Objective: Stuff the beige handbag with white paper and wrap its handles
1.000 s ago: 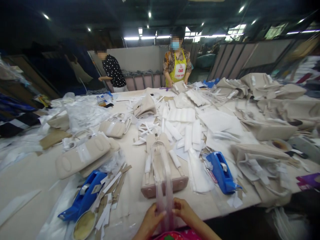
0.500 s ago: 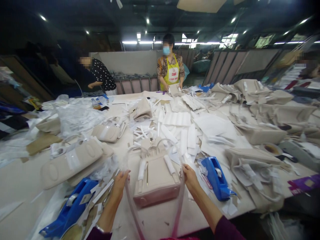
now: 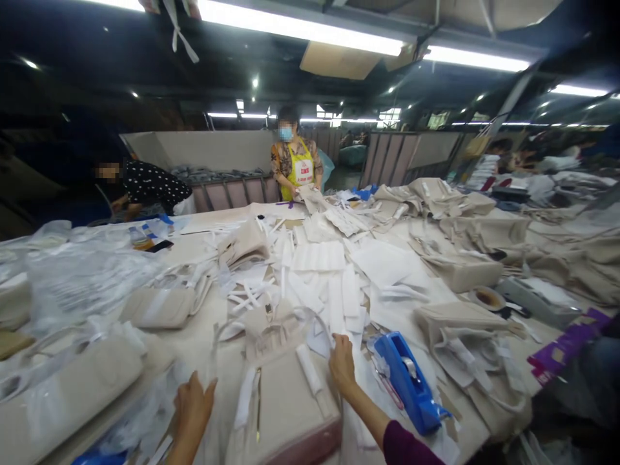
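Note:
A beige handbag [image 3: 283,407] lies on the table right in front of me, its handles wrapped in white. A clear plastic strip [image 3: 271,321] loops over the bag's far end. My left hand [image 3: 192,407] is beside the bag's left side and seems to pinch one length of the strip. My right hand [image 3: 342,365] is at the bag's far right corner, gripping the other length. The strip is faint near both hands. A blue tape dispenser [image 3: 407,381] stands to the right of my right hand.
Loose white sheets and strips [image 3: 314,258] are heaped across the table's middle. Several other beige bags [image 3: 460,271] lie to the right. Two co-workers stand beyond the table: one in a yellow apron [image 3: 295,161], one in a dotted top [image 3: 150,187].
My hands have moved forward and apart, carrying the clear strip from above the bag down over its far end. The view has tilted upward.

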The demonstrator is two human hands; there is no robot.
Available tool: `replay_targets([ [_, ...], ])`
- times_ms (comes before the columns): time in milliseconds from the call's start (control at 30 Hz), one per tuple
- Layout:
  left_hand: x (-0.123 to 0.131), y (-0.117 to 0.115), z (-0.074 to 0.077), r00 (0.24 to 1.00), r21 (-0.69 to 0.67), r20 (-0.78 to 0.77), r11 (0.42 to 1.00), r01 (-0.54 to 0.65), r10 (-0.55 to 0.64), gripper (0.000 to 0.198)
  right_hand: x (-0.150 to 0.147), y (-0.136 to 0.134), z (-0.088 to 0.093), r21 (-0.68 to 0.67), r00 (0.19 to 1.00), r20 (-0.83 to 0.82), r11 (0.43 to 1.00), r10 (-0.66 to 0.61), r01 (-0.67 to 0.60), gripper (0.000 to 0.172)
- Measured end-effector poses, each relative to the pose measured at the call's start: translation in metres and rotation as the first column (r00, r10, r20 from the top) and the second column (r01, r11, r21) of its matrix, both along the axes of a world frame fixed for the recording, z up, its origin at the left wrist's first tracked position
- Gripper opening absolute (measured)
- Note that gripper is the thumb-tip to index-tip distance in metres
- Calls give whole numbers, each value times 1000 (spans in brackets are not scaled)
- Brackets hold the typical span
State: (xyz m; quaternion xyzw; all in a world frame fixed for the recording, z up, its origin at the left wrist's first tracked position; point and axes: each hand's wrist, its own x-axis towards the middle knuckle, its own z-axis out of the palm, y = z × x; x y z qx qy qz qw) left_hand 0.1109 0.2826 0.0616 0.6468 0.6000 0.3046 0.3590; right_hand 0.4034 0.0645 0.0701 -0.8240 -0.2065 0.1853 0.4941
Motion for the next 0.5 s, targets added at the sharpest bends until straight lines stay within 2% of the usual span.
replay_targets([
  [67,6,-13,1,991,77,-101,993,91,-83,52,-14,8,12,-41,991,88,995,97,-94,34],
  [100,11,-22,2,976,44,-149,985,165,-157,54,-23,11,16,-75,984,104,988,144,-137,37],
  [167,22,-40,5,932,-115,-192,950,289,-307,56,-38,17,21,-146,971,107,969,215,-198,45],
  [233,31,-54,11,918,-243,-158,915,322,-365,56,-47,19,23,-190,962,95,953,258,-236,50],
  [333,40,-64,22,939,-275,-115,918,284,-325,56,-51,15,28,-182,956,63,945,285,-270,60],
  [400,39,-67,29,957,-318,-81,918,239,-277,62,-46,8,35,-150,951,16,941,310,-304,66],
  [467,34,-71,41,969,-347,-10,910,228,-247,68,-36,-3,47,-43,931,-79,932,356,-360,61],
  [500,30,-75,49,970,-361,101,900,243,-221,66,-29,-12,54,71,904,-165,919,394,-387,55],
])
